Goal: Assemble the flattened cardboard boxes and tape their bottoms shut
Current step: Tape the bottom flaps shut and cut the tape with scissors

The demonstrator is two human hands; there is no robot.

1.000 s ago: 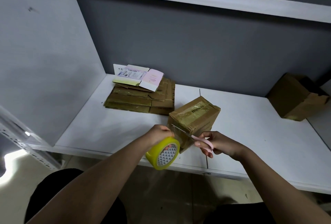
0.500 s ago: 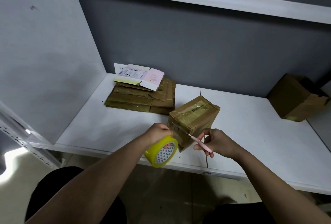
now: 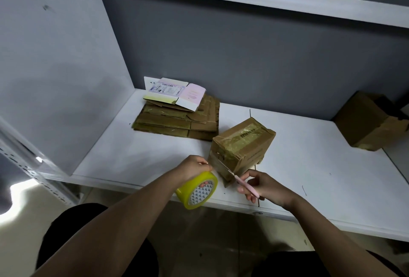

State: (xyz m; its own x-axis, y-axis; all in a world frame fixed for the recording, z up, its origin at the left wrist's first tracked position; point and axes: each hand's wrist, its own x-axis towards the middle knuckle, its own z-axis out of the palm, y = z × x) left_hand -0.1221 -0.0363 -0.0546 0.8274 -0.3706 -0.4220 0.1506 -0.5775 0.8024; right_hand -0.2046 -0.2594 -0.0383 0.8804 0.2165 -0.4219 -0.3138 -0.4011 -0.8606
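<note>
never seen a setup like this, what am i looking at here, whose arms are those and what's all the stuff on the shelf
There is no machine here: a person wears a camera on the head, so the one view looks forward and down along their own two bare arms. They sit or stand before a white shelf with grey walls.

The left hand grips a roll of yellow tape. The right hand holds pink-handled scissors, whose blades reach toward the near end of an assembled cardboard box, apparently where a strip of clear tape runs from the roll to the box.

Behind it lies a stack of flattened cardboard boxes waiting to be assembled, with a flat pink and white printed carton on top. At the far right stands another brown box.
</note>
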